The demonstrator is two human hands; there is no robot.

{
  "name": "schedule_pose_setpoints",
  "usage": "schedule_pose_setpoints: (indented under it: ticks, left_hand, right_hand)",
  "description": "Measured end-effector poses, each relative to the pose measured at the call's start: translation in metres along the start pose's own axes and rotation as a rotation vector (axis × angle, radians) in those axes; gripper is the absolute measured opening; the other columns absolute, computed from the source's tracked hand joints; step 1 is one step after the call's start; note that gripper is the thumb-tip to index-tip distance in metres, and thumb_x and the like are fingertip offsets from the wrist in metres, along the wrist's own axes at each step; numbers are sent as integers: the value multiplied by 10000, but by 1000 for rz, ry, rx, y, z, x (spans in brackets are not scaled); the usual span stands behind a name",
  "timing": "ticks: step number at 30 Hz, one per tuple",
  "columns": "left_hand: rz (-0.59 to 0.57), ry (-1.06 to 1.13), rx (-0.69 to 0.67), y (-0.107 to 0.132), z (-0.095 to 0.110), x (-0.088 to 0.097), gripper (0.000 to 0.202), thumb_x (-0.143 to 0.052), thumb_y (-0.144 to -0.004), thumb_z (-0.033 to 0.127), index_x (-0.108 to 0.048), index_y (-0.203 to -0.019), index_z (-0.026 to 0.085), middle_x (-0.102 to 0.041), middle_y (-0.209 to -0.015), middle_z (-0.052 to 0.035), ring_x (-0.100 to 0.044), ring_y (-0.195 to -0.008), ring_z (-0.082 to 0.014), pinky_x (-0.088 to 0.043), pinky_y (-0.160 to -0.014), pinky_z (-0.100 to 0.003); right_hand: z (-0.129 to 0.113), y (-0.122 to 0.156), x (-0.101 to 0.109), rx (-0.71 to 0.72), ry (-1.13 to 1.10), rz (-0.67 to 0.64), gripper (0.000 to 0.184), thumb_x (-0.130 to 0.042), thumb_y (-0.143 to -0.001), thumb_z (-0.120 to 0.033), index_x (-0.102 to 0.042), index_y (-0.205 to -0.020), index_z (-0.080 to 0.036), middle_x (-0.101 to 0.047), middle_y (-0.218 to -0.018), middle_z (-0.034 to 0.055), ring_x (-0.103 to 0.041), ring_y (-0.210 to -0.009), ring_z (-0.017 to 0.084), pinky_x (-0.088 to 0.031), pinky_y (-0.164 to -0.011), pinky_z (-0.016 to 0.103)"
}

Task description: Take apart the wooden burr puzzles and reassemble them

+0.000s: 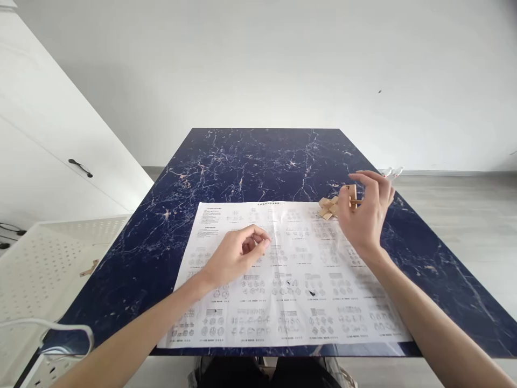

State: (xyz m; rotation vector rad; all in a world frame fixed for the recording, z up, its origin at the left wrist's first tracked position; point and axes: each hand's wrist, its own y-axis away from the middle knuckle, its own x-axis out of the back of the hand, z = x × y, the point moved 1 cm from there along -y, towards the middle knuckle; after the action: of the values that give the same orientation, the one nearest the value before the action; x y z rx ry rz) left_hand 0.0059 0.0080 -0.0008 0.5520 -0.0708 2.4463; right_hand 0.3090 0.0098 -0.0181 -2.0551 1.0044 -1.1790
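My left hand (238, 250) hovers over or rests on a printed paper sheet (278, 318); I cannot tell which. Its fingers are curled in with the thumb tip close to the index finger, and no object shows in them. At the sheet's far right corner, my right hand (365, 210) is raised with thumb and fingers apart. Just beyond its thumb is a pale wooden block (352, 191) with a dark mark, partly hidden by the hand. Beside it lies a cluster of interlocked wooden pieces (328, 208), like a burr puzzle. The sheet carries rows of small diagrams and text.
The blue marbled table (258, 161) narrows away towards a white wall. Left of it stands a perforated white surface (52, 264) with a small wooden piece (89, 268) on it. A white cable (60, 325) and power strip (52, 369) sit at the near left corner.
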Motion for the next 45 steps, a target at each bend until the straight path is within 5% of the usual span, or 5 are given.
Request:
schedule_pose_setpoints:
  ticks: [7,19,27,39,45]
  left_hand:
    - [-3,-11,-8,0,0,0,289,-623,-1065,465,-733,-1102,200,-733,-934,-40,-625,-759,-166,-496,-662,-306]
    - [4,-18,-15,0,-1,1,298,-629,-1058,474,-737,-1104,201,-740,-941,-44,-644,-764,-167,-512,-668,-305]
    - [10,-35,-18,-1,-1,1,285,-628,-1059,459,-739,-1112,201,-767,-988,-58,-683,-819,-185,-542,-696,-321]
    - [10,-25,-7,1,1,0,276,-632,-1053,458,-740,-1099,208,-745,-935,-40,-653,-772,-172,-522,-679,-315]
    - [8,-23,4,0,2,0,289,-630,-1049,471,-740,-1091,208,-733,-925,-39,-625,-753,-163,-510,-665,-305]
  right_hand:
    - [34,-2,-9,-407,4,-174,426,-574,-988,-462,-651,-1305,-188,-654,-1388,201,-575,-1307,396,-472,-1083,588]
    - [52,0,-16,-619,-259,-112,452,-666,-941,-426,-678,-1334,-203,-757,-1268,143,-741,-962,256,-598,-775,387]
    - [67,-2,-19,-674,-393,-20,435,-842,-817,-479,-730,-1129,-197,-782,-976,65,-733,-793,201,-611,-677,324]
    - [67,-22,-4,-679,-755,233,267,-861,-852,-323,-712,-1056,-236,-706,-923,-3,-715,-921,166,-612,-907,316]
    - [38,-32,12,-686,-1096,13,262,-874,-836,-296,-709,-1035,-252,-708,-1042,0,-711,-905,150,-624,-835,306]
